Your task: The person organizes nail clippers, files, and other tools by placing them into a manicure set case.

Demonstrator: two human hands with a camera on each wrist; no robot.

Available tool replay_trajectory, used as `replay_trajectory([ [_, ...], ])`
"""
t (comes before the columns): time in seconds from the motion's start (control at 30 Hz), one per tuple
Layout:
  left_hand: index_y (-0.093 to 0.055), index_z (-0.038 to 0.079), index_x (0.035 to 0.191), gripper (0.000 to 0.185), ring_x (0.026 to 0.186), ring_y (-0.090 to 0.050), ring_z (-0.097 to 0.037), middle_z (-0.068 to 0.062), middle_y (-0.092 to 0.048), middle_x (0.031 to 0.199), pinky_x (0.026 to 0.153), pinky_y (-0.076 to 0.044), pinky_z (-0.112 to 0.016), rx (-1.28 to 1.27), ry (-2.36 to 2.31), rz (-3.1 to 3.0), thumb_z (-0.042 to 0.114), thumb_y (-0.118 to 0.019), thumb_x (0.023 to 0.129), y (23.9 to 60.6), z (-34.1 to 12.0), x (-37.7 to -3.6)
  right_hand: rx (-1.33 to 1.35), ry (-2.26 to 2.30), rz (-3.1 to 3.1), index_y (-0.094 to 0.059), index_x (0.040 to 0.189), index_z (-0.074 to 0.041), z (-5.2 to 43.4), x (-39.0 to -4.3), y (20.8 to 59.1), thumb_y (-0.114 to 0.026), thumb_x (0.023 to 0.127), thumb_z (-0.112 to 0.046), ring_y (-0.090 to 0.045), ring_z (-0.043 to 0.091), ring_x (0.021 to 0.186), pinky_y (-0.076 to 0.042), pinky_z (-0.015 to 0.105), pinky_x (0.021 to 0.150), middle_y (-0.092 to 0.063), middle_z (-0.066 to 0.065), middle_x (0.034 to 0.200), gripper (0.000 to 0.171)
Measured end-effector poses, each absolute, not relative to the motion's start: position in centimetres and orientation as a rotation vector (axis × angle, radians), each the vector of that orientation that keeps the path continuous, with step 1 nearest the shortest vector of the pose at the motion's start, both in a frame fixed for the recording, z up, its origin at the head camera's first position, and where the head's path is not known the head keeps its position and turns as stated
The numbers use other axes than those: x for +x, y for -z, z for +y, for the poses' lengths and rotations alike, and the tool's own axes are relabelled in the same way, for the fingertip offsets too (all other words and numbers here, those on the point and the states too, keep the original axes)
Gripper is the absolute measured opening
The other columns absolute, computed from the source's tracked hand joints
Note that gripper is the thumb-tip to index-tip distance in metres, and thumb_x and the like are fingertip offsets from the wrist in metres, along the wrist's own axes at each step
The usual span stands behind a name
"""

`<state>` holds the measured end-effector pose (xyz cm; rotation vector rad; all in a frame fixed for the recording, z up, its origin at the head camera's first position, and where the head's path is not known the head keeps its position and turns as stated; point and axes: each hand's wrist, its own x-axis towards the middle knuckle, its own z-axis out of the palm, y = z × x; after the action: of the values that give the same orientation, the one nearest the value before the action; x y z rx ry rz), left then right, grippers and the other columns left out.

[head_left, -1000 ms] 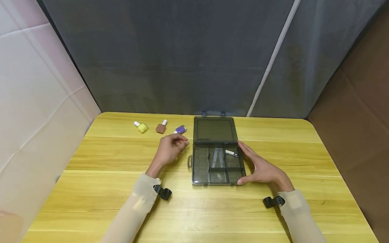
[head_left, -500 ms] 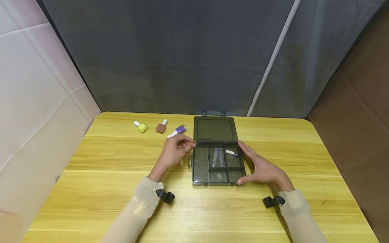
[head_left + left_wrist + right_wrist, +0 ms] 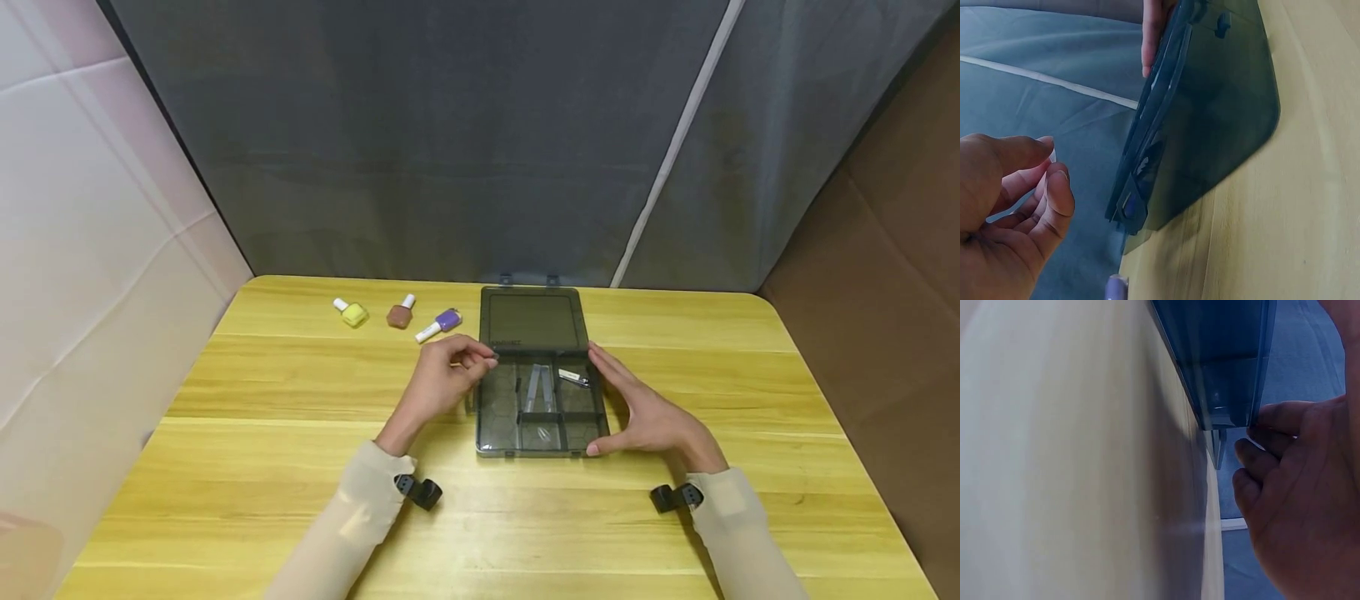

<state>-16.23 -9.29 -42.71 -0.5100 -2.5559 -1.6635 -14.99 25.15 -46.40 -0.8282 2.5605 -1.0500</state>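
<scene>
My left hand (image 3: 442, 379) pinches a small translucent white piece (image 3: 1053, 155), shaped like a false nail tip, between thumb and forefinger. Its fingertips are over the back left corner of an open smoky-clear compartment box (image 3: 497, 417). My right hand (image 3: 656, 412) holds the box's right side, thumb at the front corner and fingers at the back. Two pale grey strips (image 3: 532, 390) lie in the middle compartment. Right of them is a nail clipper (image 3: 573, 377). A tiny clear piece (image 3: 543, 433) lies in the front middle compartment.
Behind the left hand lie a purple nail polish bottle (image 3: 448, 320), a brown one (image 3: 400, 316) and a yellow one (image 3: 354, 314). The box's lid (image 3: 534, 321) lies folded back toward the table's far edge. A dark curtain (image 3: 420, 150) hangs behind the wooden table (image 3: 525, 525).
My left hand has moved right, from beside the box to over its back left corner, uncovering the purple bottle's white cap. My right hand stays at the box.
</scene>
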Motion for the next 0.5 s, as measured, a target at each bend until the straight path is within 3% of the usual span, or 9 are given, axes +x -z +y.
replay_trajectory([
  [0.5, -0.076, 0.008, 0.097, 0.005, 0.066, -0.062, -0.015, -0.007, -0.072, 0.09, 0.053, -0.054, -0.026, -0.566, 1.674, -2.575, 0.007, -0.073, 0.094, 42.5, -8.1, -14.8, -0.82, 1.002, 2.573, -0.006, 0.166, -0.012, 25.1, -14.8, 45.9, -0.094, 0.064, -0.057, -0.013, 0.043, 0.158, -0.025, 0.069, 0.119, 0.0, 0.008, 0.175, 0.141],
])
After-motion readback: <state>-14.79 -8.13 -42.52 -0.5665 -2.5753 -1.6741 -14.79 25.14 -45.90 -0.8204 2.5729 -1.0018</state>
